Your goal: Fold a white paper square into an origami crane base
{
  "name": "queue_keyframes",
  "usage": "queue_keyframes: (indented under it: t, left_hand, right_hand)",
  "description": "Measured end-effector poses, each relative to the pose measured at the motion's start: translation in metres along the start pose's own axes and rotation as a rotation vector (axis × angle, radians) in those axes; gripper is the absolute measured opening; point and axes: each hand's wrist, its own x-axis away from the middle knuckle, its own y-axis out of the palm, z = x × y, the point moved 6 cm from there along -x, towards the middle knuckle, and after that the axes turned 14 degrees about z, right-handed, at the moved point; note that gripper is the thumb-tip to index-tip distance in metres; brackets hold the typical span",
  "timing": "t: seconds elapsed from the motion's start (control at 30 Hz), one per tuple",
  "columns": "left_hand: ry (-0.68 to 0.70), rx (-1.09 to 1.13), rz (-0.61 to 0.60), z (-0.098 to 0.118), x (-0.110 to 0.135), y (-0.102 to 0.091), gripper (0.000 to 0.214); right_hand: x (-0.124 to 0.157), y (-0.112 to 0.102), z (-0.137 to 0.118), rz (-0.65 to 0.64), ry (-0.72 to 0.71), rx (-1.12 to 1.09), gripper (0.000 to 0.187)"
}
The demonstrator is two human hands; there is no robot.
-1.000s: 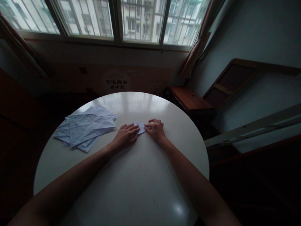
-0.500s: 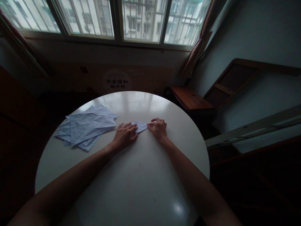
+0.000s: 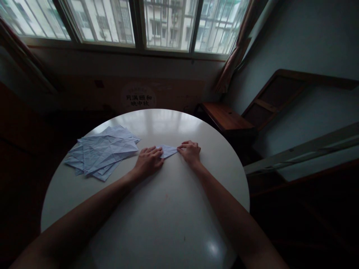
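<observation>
A small folded piece of white paper (image 3: 168, 151) lies on the round white table (image 3: 168, 209), narrowing to a point on its right. Flat on its left part rests my left hand (image 3: 148, 160), palm down with the fingers stretched out, hiding that end. My right hand (image 3: 190, 152) pinches the pointed right tip between thumb and fingertips. To the left of my left hand lies a loose pile of creased white paper sheets (image 3: 108, 151), overlapping at different angles.
Beyond the table's far right edge stands a wooden stool or bench (image 3: 226, 117). A cardboard box with printed characters (image 3: 168, 91) is behind the table, under the barred window (image 3: 168, 26). A wooden frame (image 3: 276, 99) leans along the right wall.
My right hand has shifted very slightly to the right, at the paper's tip. My left hand stays pressed on the paper. The camera view has moved a little.
</observation>
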Motion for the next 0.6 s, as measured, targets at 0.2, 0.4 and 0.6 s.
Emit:
queue_keyframes:
  t: [0.2, 0.4, 0.6]
  left_hand:
    - [0.009, -0.005, -0.005, 0.001, 0.0, 0.0, 0.036]
    - [0.04, 0.002, -0.017, -0.001, 0.0, 0.003, 0.038]
    - [0.044, -0.02, -0.029, -0.001, 0.0, 0.003, 0.044]
  right_hand:
    - [-0.001, -0.006, 0.005, 0.055, 0.056, 0.064, 0.013]
    - [-0.001, -0.006, 0.005, 0.105, 0.053, 0.019, 0.031]
    - [0.003, -0.011, -0.016, 0.156, -0.151, -0.106, 0.034]
